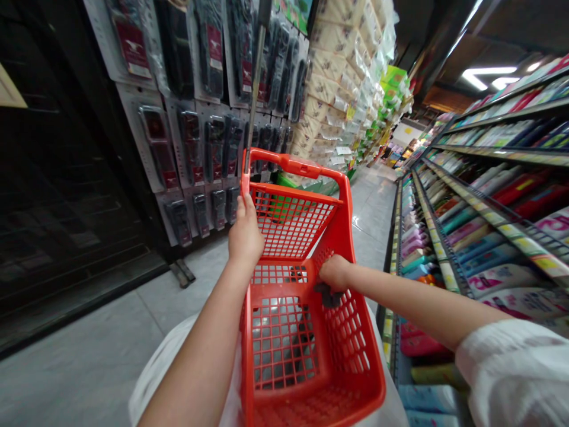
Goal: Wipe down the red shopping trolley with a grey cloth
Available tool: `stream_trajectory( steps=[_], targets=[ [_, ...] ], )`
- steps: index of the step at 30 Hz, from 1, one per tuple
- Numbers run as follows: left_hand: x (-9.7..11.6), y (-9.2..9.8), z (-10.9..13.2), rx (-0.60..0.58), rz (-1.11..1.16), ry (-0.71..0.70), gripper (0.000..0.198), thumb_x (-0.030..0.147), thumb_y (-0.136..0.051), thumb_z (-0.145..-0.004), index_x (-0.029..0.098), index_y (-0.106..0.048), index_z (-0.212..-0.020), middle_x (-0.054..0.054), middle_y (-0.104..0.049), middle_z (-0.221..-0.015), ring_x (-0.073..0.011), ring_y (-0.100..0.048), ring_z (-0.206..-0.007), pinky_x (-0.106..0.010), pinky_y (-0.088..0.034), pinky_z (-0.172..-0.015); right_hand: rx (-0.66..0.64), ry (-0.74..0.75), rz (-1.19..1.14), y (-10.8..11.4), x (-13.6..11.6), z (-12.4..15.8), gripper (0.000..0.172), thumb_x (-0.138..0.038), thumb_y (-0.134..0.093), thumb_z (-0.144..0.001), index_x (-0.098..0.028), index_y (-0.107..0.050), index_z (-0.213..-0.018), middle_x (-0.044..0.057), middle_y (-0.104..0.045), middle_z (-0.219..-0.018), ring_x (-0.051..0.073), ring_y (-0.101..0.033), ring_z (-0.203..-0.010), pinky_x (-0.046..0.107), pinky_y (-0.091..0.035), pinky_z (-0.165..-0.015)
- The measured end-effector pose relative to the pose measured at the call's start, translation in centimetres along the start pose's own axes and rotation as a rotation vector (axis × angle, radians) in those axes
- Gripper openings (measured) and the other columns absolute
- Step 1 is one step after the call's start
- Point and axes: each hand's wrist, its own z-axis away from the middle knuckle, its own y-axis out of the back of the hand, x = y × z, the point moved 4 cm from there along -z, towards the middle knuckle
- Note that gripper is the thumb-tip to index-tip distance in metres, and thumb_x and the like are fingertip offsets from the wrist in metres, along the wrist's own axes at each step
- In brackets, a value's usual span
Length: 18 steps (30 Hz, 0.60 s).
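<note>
A red plastic shopping basket (284,289) with lattice walls is in front of me, tilted, with a metal pole (255,89) rising from its far left corner. My left hand (246,234) is closed on the basket's left rim near the foot of that pole. Inside the basket, against its right wall, is my right hand (334,273), closed with its fingertips mostly hidden. A crumpled dark grey cloth (329,295) hangs just below it and appears gripped in the fingers. The basket's red carrying handle (302,168) stands at the far end.
Blister-packed goods (191,142) hang on a rack to the left, beside a dark panel (66,207). Stacked beige tissue packs (329,95) stand beyond. Shelves of bottles (480,237) line the right side. A grey tiled aisle (373,196) runs between.
</note>
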Motion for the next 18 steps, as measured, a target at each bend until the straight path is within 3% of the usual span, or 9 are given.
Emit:
stream_trajectory(
  steps=[1,3,5,7,9,11,15,18],
  targets=[
    [0.0,0.0,0.0,0.000,-0.002,0.004,0.091,-0.005,-0.041,-0.073,0.015,-0.012,-0.157,-0.015,-0.013,-0.162,-0.0268,-0.056,-0.127,-0.036,-0.048,-0.101,0.060,-0.053,0.016,0.7,1.5,-0.6,0.023,-0.032,-0.072,-0.078,-0.025,-0.073,-0.100,0.007,-0.073,-0.098,0.023,-0.066,-0.093,0.032,-0.047,-0.078],
    [0.0,0.1,0.1,0.000,-0.011,0.009,0.092,-0.005,-0.041,-0.073,0.015,-0.011,-0.157,-0.014,-0.013,-0.162,-0.0262,-0.057,-0.125,-0.035,-0.049,-0.099,0.170,-0.160,0.070,2.2,4.6,-1.5,0.026,-0.025,-0.052,-0.093,-0.024,-0.070,-0.112,0.012,-0.069,-0.109,0.024,-0.063,-0.099,0.035,-0.045,-0.079],
    [0.0,0.1,0.1,-0.006,-0.023,0.007,0.092,-0.004,-0.040,-0.073,0.016,-0.011,-0.157,-0.014,-0.012,-0.162,-0.0255,-0.059,-0.123,-0.033,-0.050,-0.097,0.227,-0.232,0.098,3.2,6.9,-2.0,0.033,-0.021,-0.041,-0.097,-0.020,-0.068,-0.116,0.015,-0.066,-0.115,0.026,-0.059,-0.105,0.039,-0.043,-0.084],
    [-0.1,0.1,0.0,-0.012,-0.027,-0.001,0.092,-0.004,-0.040,-0.072,0.016,-0.011,-0.157,-0.014,-0.012,-0.162,-0.0248,-0.060,-0.122,-0.032,-0.050,-0.097,0.219,-0.237,0.114,3.4,7.7,-2.2,0.029,-0.023,-0.046,-0.096,-0.018,-0.070,-0.111,0.016,-0.067,-0.113,0.027,-0.058,-0.106,0.040,-0.042,-0.087],
    [-0.1,0.1,0.0,-0.012,-0.024,-0.007,0.092,-0.005,-0.040,-0.072,0.016,-0.011,-0.157,-0.014,-0.012,-0.162,-0.0245,-0.059,-0.122,-0.032,-0.049,-0.098,0.174,-0.197,0.121,2.9,6.8,-2.1,0.026,-0.034,-0.060,-0.089,-0.018,-0.073,-0.104,0.015,-0.069,-0.109,0.030,-0.057,-0.106,0.041,-0.043,-0.087],
    [-0.1,0.0,0.0,-0.008,-0.019,-0.013,0.092,-0.006,-0.040,-0.073,0.017,-0.011,-0.157,-0.014,-0.012,-0.162,-0.0251,-0.058,-0.124,-0.034,-0.049,-0.100,0.132,-0.137,0.131,1.8,5.0,-1.5,0.036,-0.044,-0.072,-0.077,-0.018,-0.073,-0.102,0.016,-0.069,-0.108,0.033,-0.058,-0.104,0.042,-0.046,-0.085],
    [0.0,-0.3,-0.2,0.007,0.002,-0.029,0.093,-0.006,-0.043,-0.073,0.020,-0.013,-0.157,-0.015,-0.015,-0.162,-0.0265,-0.056,-0.126,-0.037,-0.046,-0.104,0.110,-0.047,0.144,-0.2,0.3,0.7,0.020,-0.022,-0.062,-0.084,-0.016,-0.073,-0.099,0.017,-0.070,-0.102,0.029,-0.064,-0.093,0.038,-0.051,-0.073],
    [0.1,-0.5,-0.3,0.010,0.009,-0.041,0.090,-0.006,-0.041,-0.074,0.018,-0.015,-0.157,-0.015,-0.016,-0.161,-0.0262,-0.054,-0.128,-0.037,-0.044,-0.107,0.097,-0.027,0.113,-1.4,-3.6,3.2,0.019,-0.012,-0.057,-0.083,-0.016,-0.074,-0.093,0.016,-0.071,-0.097,0.027,-0.066,-0.087,0.037,-0.052,-0.069]
  ],
)
